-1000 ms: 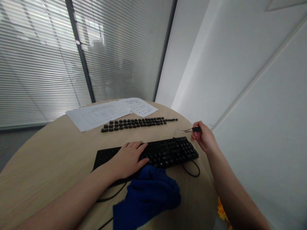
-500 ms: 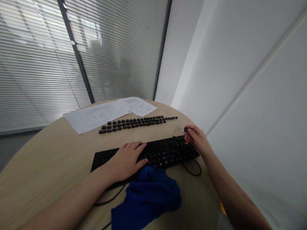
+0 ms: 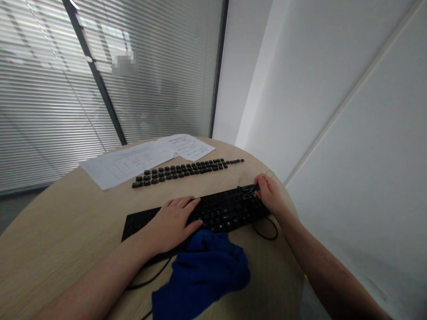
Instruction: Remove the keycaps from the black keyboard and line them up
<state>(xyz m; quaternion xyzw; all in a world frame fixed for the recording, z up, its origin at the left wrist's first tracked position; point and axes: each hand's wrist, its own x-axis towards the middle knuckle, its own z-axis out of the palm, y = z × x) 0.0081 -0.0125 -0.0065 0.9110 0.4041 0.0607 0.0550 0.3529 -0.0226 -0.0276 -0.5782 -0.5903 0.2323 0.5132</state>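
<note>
My left hand point(image 3: 171, 224) lies flat with fingers spread across the middle of a black keyboard point(image 3: 222, 206), pressing on its keys. My right hand point(image 3: 269, 195) is closed around a wire keycap puller point(image 3: 250, 191) at the keyboard's far right corner. The puller's thin wire prongs point left over the keys there, and its handle is mostly hidden by my fingers. Whether a key is caught in the prongs is too small to tell. Beyond the keyboard, several loose black keycaps point(image 3: 180, 170) stand in rows on the table.
A crumpled blue cloth point(image 3: 208, 271) lies against the keyboard's near edge. The black cable point(image 3: 267, 238) loops out at the right and also shows at the lower left. Printed paper sheets point(image 3: 126, 162) lie at the back of the round wooden table point(image 3: 60, 226). A white wall point(image 3: 350, 146) rises close on the right.
My right hand has lowered the keycap puller from just above the keyboard onto its far right corner. My left hand stays on the keys. The view has shifted slightly.
</note>
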